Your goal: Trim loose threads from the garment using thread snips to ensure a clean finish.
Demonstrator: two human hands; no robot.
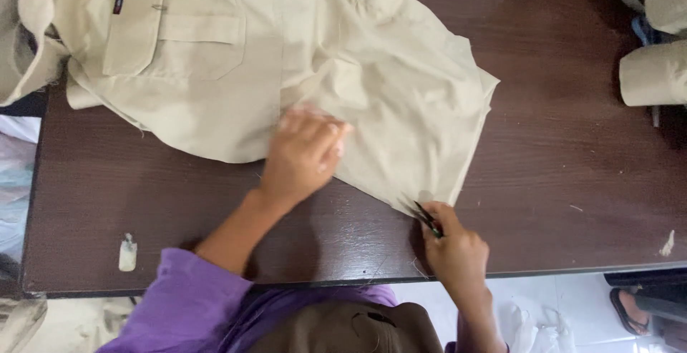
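Observation:
A beige shirt (236,52) with a chest pocket lies spread on a dark brown table (558,167). My left hand (304,154) presses flat on the shirt near its lower hem, slightly blurred. My right hand (454,249) holds small black thread snips (424,215) at the shirt's lower right corner, blades touching the fabric edge. Purple sleeves cover my arms near the table's front edge.
Rolled or folded beige cloth pieces (653,72) sit at the far right edge. A small whitish chalk piece (127,251) lies at the front left of the table. A sandalled foot (630,309) shows on the floor at the lower right.

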